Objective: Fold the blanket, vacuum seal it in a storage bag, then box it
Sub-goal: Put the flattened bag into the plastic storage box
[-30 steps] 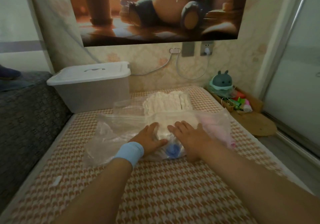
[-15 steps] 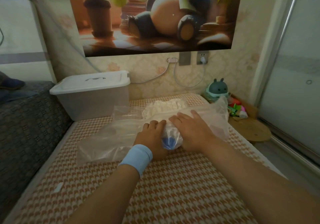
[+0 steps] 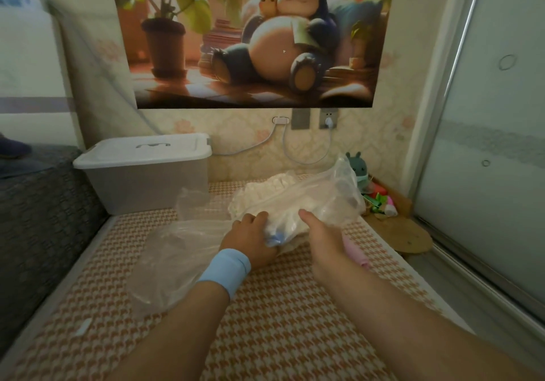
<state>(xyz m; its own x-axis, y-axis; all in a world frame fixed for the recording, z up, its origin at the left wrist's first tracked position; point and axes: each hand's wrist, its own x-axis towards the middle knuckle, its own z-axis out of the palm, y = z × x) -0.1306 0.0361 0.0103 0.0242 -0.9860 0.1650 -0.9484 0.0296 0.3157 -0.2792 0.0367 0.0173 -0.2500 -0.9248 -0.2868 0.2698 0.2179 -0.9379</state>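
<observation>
Left hand (image 3: 250, 237): fingers curled into the near end of the storage bag (image 3: 321, 196), right beside its blue valve (image 3: 275, 237).

Right hand (image 3: 323, 234): grips the same end, thumb on top; the other fingers are hidden.

Blanket (image 3: 265, 190): white and folded, at twelve o'clock from the hands, and it appears to be inside the bag. Slack, empty plastic trails off toward eight o'clock, and one bag corner stands up at one o'clock.

Box (image 3: 141, 174): at ten o'clock on the bed (image 3: 280, 321), with its lid on.

Assessment: folding and bagging are done. The bag looks loose and full of air, so the vacuum seal is judged incomplete. Boxing has not begun.
</observation>
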